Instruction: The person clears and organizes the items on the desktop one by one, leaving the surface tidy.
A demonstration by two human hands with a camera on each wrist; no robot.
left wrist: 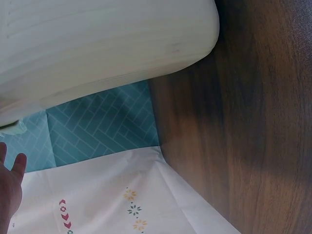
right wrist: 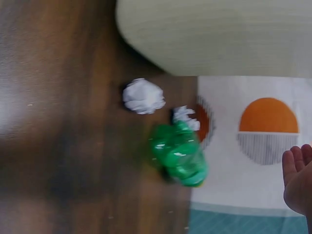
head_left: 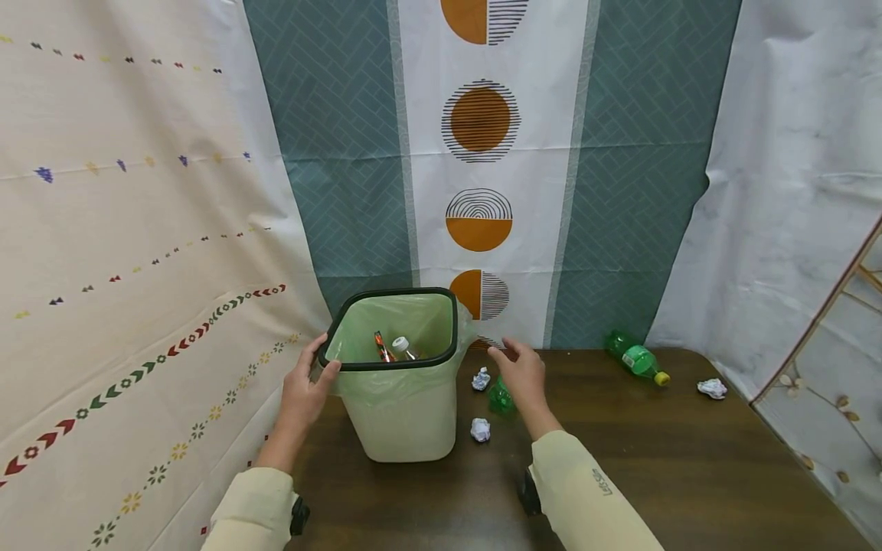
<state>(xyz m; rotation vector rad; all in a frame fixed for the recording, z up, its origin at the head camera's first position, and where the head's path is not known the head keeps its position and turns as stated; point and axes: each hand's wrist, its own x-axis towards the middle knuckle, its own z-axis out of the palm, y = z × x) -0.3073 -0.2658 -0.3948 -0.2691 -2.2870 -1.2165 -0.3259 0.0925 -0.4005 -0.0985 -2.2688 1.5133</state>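
The left hand [head_left: 306, 386] grips the black rim of the lined waste bin [head_left: 400, 405] standing on the bench [head_left: 689, 474]. The right hand [head_left: 525, 376] hovers with fingers spread just above a crushed green bottle [right wrist: 178, 153], beside two paper balls [right wrist: 143, 96]

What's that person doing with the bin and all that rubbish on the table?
A person's left hand holds the rim of a lined bin that already has bottles inside. The right hand hovers open over a crushed green bottle beside two paper balls. Another green bottle lies further along the table.
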